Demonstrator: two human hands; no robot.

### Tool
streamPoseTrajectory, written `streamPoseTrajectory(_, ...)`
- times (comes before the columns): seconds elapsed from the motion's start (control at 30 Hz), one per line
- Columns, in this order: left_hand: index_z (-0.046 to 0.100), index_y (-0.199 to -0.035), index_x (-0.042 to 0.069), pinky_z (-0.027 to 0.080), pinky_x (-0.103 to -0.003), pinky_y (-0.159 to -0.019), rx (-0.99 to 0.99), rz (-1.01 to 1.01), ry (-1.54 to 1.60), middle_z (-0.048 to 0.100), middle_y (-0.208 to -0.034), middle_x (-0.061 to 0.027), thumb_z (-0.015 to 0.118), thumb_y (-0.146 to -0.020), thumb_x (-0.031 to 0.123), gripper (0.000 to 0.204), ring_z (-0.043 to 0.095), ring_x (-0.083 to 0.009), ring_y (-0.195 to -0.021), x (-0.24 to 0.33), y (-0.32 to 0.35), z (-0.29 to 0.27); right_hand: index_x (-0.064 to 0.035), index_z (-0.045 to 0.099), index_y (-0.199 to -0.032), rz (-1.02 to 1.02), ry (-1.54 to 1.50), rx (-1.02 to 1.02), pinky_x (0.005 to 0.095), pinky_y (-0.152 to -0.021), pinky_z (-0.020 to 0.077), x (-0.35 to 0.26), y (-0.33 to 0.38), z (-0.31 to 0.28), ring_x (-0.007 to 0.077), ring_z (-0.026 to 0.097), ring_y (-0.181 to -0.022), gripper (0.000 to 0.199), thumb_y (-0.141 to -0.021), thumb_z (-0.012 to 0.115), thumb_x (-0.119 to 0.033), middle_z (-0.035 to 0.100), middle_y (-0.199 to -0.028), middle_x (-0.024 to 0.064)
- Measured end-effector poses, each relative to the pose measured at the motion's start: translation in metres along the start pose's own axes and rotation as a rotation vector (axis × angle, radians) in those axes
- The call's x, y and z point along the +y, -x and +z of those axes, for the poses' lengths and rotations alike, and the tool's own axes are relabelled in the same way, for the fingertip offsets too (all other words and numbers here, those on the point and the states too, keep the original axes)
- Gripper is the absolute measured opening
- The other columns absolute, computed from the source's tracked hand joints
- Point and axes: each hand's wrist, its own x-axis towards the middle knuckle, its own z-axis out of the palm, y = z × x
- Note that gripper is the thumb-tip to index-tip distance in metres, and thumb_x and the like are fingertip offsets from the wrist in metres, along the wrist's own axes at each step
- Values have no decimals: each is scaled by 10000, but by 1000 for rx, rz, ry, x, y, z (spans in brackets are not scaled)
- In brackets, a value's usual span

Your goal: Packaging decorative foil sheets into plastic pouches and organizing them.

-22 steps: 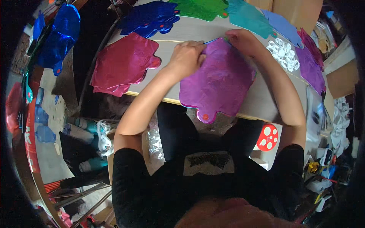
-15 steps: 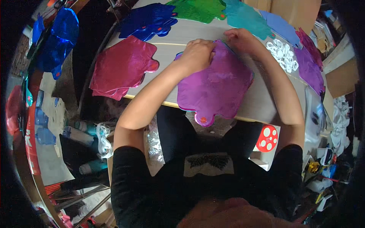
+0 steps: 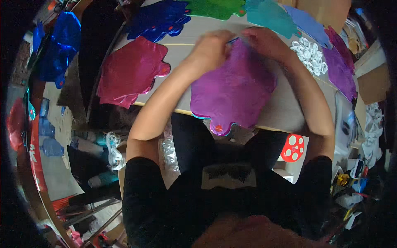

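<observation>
Pinching the far edge of a flat purple foil balloon (image 3: 233, 89), left hand (image 3: 211, 47) and right hand (image 3: 264, 41) should hold it taut.

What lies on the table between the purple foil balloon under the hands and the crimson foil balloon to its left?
In the head view, only the person's left forearm crosses above that stretch; beneath it the table is bare between the purple foil balloon and the crimson foil balloon.
</observation>
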Motion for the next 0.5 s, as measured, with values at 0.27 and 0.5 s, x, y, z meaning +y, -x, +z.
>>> streamPoseTrajectory(0.27, 679, -1039, 41, 460, -382, -878, 9, 57, -22, 651, -1114, -114, 687, -796, 175, 277, 585, -269, -1002, 106, 145, -49, -37, 603, -1143, -709, 18, -338, 392, -964, 451, -83, -29, 0, 304, 560, -1113, 377, -768, 609, -73, 593, -1153, 130)
streamPoseTrajectory(0.5, 670, -1017, 35, 437, -387, -892, 145, -34, -64, 603, -1174, -114, 689, -767, 219, 311, 544, -266, -1051, 107, 151, -12, -31, 572, -1155, -750, 124, -620, 379, -960, 448, -117, -85, 37, 304, 528, -1147, 472, -686, 628, -25, 565, -1166, 133)
